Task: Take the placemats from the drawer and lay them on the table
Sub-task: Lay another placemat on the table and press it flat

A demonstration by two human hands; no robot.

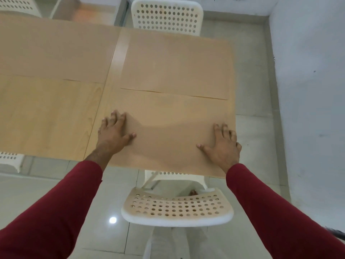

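Nearest of all, below the table edge, stands a white plastic chair with a perforated backrest (pixel 177 208), tucked in between the two red-sleeved arms.

Just beyond it lies the task's thing: a tan, thin rectangular placemat (pixel 168 131) on the near right end of the pale wooden table (pixel 46 113). Its near edge runs along or a little over the table's near edge, and its long axis runs left to right, across the person. The left hand (pixel 113 131) rests flat on the placemat's left edge with fingers spread and straight; the right hand (pixel 223 144) lies the same way at the right edge, right at the table's corner. Neither grip holds anything: both are wide, palms down, pressing or smoothing the sheet. The hands sit at either end of the long axis, about equally near, so the mat lies between them rather than to one side.

The relation that matters next, as I judge it, is the mat's far edge against the second tan rectangular placemat (pixel 175 64) lying farther off. The two meet along a thin seam, touching or barely overlapping; which, I cannot tell. Any final nudge should be a small slide by both hands together, keeping the long axis square to the table edge.

Farther left another tan placemat (pixel 56 49) covers the table's far left part. Beyond the far edge stands a second white perforated plastic chair (pixel 167 17).
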